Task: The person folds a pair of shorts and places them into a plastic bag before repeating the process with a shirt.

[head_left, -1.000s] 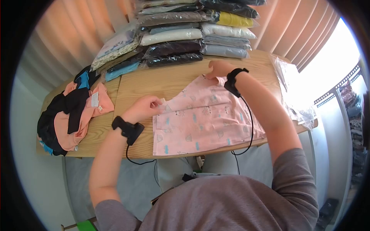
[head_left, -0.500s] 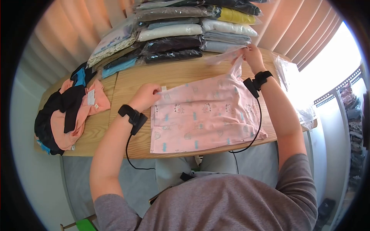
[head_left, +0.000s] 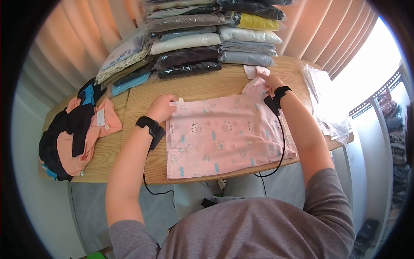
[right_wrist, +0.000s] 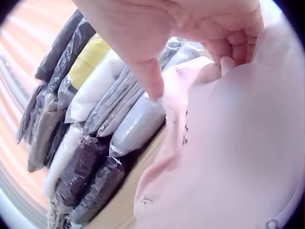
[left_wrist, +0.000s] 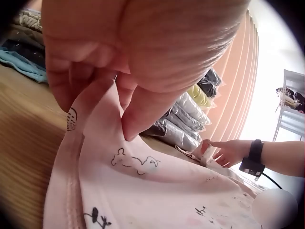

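Observation:
A pink printed garment (head_left: 220, 138) lies flat along the table's front edge, its upper right part bunched up. At its top left corner, beside a small white tag (head_left: 181, 99), my left hand (head_left: 161, 108) pinches the fabric; the left wrist view shows thumb and curled fingers (left_wrist: 138, 109) on a raised fold of the cloth (left_wrist: 143, 191). My right hand (head_left: 272, 83) grips the narrow part at the garment's top right, which sticks out toward the back. In the right wrist view the thumb and fingers (right_wrist: 152, 81) hold the pink cloth (right_wrist: 214, 157), partly blurred.
Bagged folded clothes (head_left: 185, 41) are stacked at the back of the wooden table (head_left: 146, 93). A heap of black and peach clothes (head_left: 71, 138) lies at the left. Clear plastic bags (head_left: 321, 101) lie at the right edge. A cable hangs from each wrist camera.
My right hand first drew the narrow part of the garment out to the back right and lifted it, then lowered it. The left hand has stayed near the top left corner.

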`<state>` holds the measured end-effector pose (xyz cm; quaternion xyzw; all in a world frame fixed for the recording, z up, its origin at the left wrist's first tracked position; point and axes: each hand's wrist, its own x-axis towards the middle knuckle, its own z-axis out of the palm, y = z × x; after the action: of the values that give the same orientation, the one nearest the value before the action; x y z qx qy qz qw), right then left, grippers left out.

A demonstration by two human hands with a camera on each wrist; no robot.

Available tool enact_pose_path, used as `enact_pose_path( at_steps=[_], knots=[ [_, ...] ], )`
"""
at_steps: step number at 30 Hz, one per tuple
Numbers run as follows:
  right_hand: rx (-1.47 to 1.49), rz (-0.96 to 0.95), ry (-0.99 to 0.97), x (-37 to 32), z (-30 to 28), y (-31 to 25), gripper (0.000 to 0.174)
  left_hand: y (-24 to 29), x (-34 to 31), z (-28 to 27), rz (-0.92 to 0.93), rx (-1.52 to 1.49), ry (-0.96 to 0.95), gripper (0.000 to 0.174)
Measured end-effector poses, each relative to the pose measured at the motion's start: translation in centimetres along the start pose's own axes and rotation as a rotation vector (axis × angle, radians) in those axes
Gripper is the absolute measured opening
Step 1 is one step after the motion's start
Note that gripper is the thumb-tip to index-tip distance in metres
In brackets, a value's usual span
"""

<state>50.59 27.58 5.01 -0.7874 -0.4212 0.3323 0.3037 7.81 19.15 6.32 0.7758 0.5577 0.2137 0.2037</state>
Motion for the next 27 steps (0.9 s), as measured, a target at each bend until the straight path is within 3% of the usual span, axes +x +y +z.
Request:
enact_pose_path(
  at_steps=[5, 7, 9, 12, 16, 18, 19, 21, 22, 23, 26, 27],
  knots=[
    [0.156, 0.033, -0.234, 2.0, -0.9, 1.6, 0.036, 0.1, 0.4, -0.7, -0.027, -0.068, -0.012, 0.016],
    [0.318, -0.047, -0.154, 1.7, -2.9, 1.6, 0.038, 0.7, -0.3, -1.6, -0.005, -0.075, 0.008, 0.015],
    [0.787, -0.330, -0.341, -0.5, -4.8, 2.2, 0.030, 1.0, -1.0, -2.4, 0.100, -0.122, 0.054, 0.012],
    [0.882, -0.412, -0.368, -6.1, -8.3, 2.1, 0.028, 1.7, -2.8, -3.7, 0.183, -0.136, 0.040, 0.012],
    [0.827, -0.355, -0.442, -8.7, -11.7, 6.8, 0.026, 1.2, -5.6, -3.1, 0.272, -0.103, -0.171, 0.015],
    [0.516, -0.355, -0.640, -9.1, -12.5, 9.3, 0.022, 1.3, -7.1, -2.3, 0.312, -0.068, -0.219, 0.013],
    [0.519, -0.354, -0.635, -9.7, -12.8, 9.7, 0.022, 1.3, -7.7, -1.9, 0.349, -0.033, -0.261, 0.012],
    [0.028, -0.130, -0.668, -11.3, -13.5, 9.9, 0.017, 1.4, -8.1, -1.6, 0.378, 0.005, -0.277, 0.012],
    [0.280, -0.266, -0.760, -11.3, -12.1, 11.4, 0.014, 1.4, -8.2, -1.5, 0.369, 0.003, -0.300, 0.012],
    [0.283, -0.265, -0.759, -11.3, -12.1, 11.5, 0.014, 1.3, -8.2, -1.5, 0.359, 0.001, -0.322, 0.012],
    [0.220, -0.181, -0.687, -12.0, -12.0, 10.5, 0.016, 1.1, -7.8, -1.6, 0.272, -0.070, -0.263, 0.012],
    [0.392, -0.281, -0.546, -12.4, -11.6, 9.8, 0.017, 1.4, -7.7, -1.8, 0.276, -0.069, -0.264, 0.012]
  ],
)
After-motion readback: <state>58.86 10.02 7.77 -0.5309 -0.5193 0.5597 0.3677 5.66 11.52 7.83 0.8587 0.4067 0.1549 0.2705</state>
